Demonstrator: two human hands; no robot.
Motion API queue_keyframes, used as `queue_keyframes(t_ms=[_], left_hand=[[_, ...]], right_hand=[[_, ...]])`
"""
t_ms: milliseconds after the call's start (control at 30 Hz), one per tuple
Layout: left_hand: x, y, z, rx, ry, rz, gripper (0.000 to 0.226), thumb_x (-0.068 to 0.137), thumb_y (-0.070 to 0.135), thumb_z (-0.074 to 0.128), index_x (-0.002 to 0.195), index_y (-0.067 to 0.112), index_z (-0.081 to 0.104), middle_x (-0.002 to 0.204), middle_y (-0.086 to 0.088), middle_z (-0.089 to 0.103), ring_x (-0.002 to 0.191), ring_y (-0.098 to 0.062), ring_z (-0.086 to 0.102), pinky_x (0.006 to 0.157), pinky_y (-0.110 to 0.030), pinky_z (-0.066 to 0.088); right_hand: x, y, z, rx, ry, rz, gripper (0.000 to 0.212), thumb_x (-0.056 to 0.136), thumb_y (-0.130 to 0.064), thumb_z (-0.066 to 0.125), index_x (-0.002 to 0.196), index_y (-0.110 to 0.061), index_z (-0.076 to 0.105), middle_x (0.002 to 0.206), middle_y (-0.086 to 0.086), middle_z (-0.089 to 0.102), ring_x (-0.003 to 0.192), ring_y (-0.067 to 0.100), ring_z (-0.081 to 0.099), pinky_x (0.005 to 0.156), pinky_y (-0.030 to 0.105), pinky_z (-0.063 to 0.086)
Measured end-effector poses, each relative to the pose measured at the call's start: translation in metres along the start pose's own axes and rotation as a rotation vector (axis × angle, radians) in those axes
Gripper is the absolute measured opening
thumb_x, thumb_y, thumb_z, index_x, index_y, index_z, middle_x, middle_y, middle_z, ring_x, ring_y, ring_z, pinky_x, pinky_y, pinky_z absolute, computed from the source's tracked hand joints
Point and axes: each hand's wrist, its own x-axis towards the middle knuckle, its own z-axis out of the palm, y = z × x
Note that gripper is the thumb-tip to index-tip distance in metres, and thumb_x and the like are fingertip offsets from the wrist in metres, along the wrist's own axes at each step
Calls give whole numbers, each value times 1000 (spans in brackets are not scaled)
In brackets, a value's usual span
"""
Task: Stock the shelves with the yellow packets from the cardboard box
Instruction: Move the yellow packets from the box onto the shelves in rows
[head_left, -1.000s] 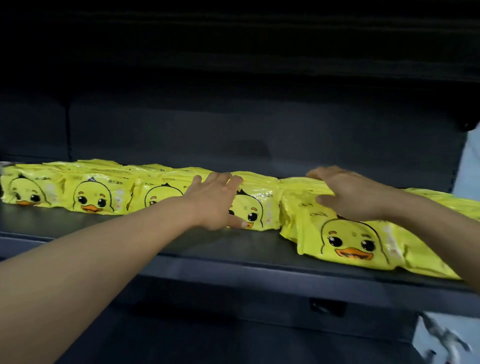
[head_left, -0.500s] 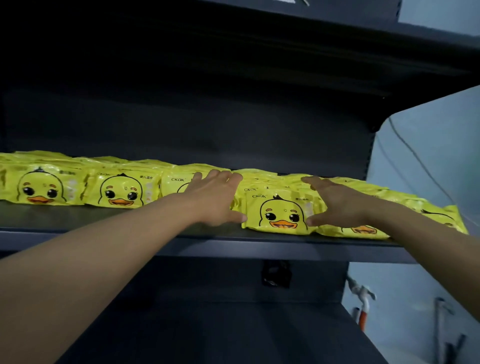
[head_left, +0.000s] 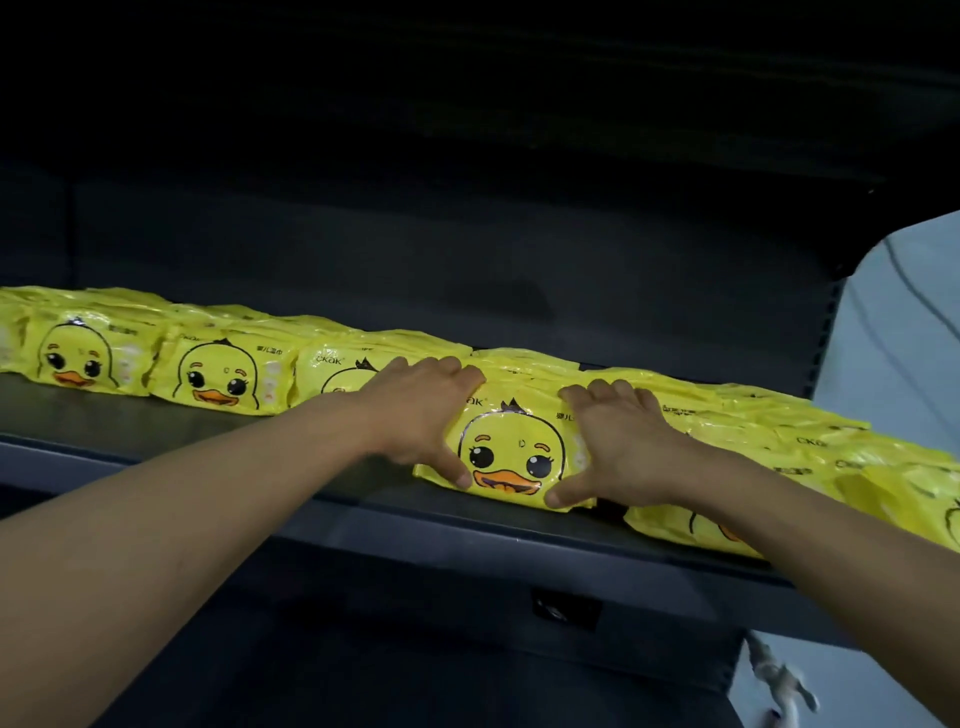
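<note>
A row of yellow packets with a duck face lies along a dark shelf (head_left: 156, 431). One stack of yellow packets (head_left: 511, 452) sits in the middle near the shelf's front edge. My left hand (head_left: 426, 410) clasps its left side, thumb on the front face. My right hand (head_left: 618, 441) clasps its right side, thumb at the lower front corner. More packets lie to the left (head_left: 218, 379) and to the right (head_left: 810, 467). The cardboard box is out of view.
The shelf above is dark and casts shadow over the back wall (head_left: 467, 270). A lower dark shelf (head_left: 415, 675) sits underneath. At the right the shelving unit ends at a pale wall (head_left: 904, 338) with a cable.
Both hands have closed in from either side onto the middle stack of packets. The view has shifted closer and a little to the left.
</note>
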Motion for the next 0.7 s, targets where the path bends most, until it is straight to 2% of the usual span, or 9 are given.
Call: queue_keyframes(t_ms=[100,167,233,333,400,467,600,700], left_hand=[[1,-2,2,21,47,-3,107,61,65,73,145,25,21,143,0,28,133,-21,26,110,-40,27],[6,-5,3,-2,60,7,114,58,66,74,148,27,14,150,3,18,139,-20,17,114,-41,19],[11,-7,4,-67,11,-1,119,57,65,75,149,28,8,155,5,15,142,-18,13,116,-41,15],[19,-10,8,-127,-91,-6,123,57,64,76,149,29,2,158,8,14,144,-16,15,117,-43,12],[23,-11,10,-115,-103,9,125,57,66,76,149,31,0,158,8,13,144,-15,15,118,-43,8],[30,-11,13,-31,-53,22,126,55,70,73,149,30,0,157,5,15,144,-17,15,116,-43,5],[52,-11,25,129,101,36,123,56,74,68,149,23,5,151,-1,27,138,-22,29,115,-47,8],[68,-19,35,163,160,12,125,55,75,69,148,22,5,153,-5,20,138,-25,31,115,-49,11]], right_hand=[[4,5,-4,19,2,-39,99,66,-64,69,142,-18,24,141,6,34,133,26,26,113,44,21],[5,13,-7,54,-36,-36,108,64,-66,69,146,-21,16,146,6,27,137,26,20,115,43,17],[7,16,-6,26,-89,-36,114,61,-69,69,147,-22,10,147,7,24,138,28,18,116,43,14],[14,17,1,-2,-139,-15,118,58,-69,71,147,-21,8,144,7,28,136,28,23,116,43,16],[21,16,4,-11,-137,15,123,55,-67,75,147,-19,9,145,7,27,136,28,23,115,43,17],[30,14,5,-40,-115,48,123,52,-64,78,146,-16,14,145,8,28,136,28,24,115,44,18],[53,8,10,-164,-56,109,123,50,-63,80,143,-10,20,144,8,35,135,28,28,112,46,18],[74,6,13,-239,-40,113,121,49,-63,80,140,-8,23,138,8,44,130,28,35,110,44,21]])
